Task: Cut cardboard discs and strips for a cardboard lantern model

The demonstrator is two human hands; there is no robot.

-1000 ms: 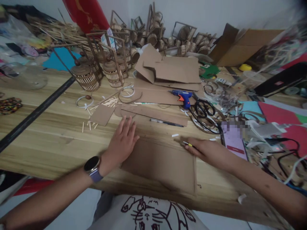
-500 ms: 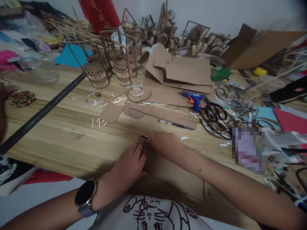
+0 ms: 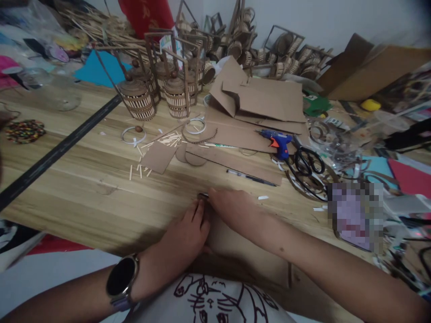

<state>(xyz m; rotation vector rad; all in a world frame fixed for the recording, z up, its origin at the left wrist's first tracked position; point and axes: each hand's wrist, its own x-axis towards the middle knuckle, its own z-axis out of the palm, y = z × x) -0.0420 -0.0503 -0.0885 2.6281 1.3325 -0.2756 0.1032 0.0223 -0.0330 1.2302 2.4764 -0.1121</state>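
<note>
A sheet of brown cardboard (image 3: pixel 232 242) lies at the near edge of the table, under both my hands. My left hand (image 3: pixel 191 224), with a watch (image 3: pixel 121 277) on its wrist, rests on the cardboard's left side, fingers stretched forward and thumb apart. Just beyond those fingertips, my right hand (image 3: pixel 224 202) is closed round a small dark tool (image 3: pixel 203 196). Only the tool's end shows, so its exact kind is hidden. Both hands are close together, nearly touching. A pen (image 3: pixel 251 177) lies beyond my right hand, on a cardboard strip (image 3: pixel 232 162).
A blue glue gun (image 3: pixel 278 141) and black-handled scissors (image 3: pixel 308 160) lie to the right. Small lidded baskets (image 3: pixel 177 96) stand at the back near folded cardboard (image 3: pixel 269 98). Thin wooden sticks (image 3: pixel 170 139) and a white ring (image 3: pixel 195 126) lie mid-table. A dark strip (image 3: pixel 63 146) crosses the left.
The camera view has shifted slightly, so the table items appear farther right. Both hands keep nearly the same pose on the cardboard. Another person's hand at the left edge has mostly left the view.
</note>
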